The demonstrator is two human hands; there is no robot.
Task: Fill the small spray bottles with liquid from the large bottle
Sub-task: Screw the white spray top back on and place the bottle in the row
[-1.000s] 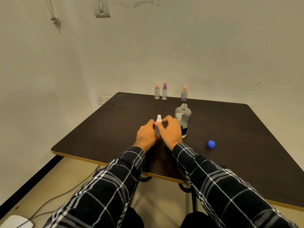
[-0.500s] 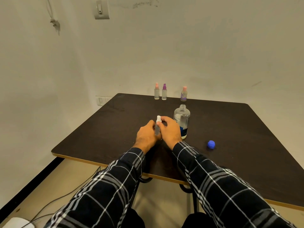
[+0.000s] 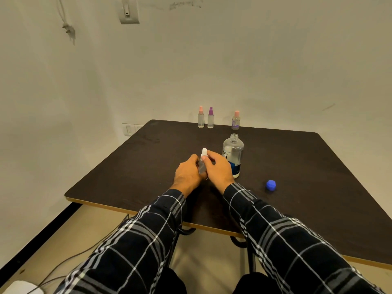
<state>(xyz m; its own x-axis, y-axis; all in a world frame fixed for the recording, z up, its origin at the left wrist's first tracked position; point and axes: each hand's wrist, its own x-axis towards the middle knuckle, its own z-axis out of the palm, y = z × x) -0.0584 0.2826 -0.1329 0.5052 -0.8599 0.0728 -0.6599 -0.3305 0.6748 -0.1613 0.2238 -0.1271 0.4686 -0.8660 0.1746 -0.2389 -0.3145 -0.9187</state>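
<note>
A small clear spray bottle with a white top (image 3: pixel 202 161) stands between my hands near the middle of the dark table (image 3: pixel 297 166). My left hand (image 3: pixel 187 174) grips its body. My right hand (image 3: pixel 218 169) pinches its white top with thumb and fingers. Just right of my right hand stands the large clear bottle (image 3: pixel 233 154) with a blue label, uncapped, part full. Its blue cap (image 3: pixel 271 185) lies on the table to the right. Three more small spray bottles stand at the far edge: one with a pink top (image 3: pixel 200 117), one with a purple top (image 3: pixel 210 118), another with a pink top (image 3: pixel 235 120).
The table's front edge (image 3: pixel 212 227) is close to my body, and a white wall rises right behind its far edge. A wall socket (image 3: pixel 129 129) sits left of the table. Cables (image 3: pixel 70 262) run over the floor at the lower left.
The hands have stayed on the small white-topped bottle. My right hand's fingers have shifted slightly around the top, as in a twist. The rest has not moved.
</note>
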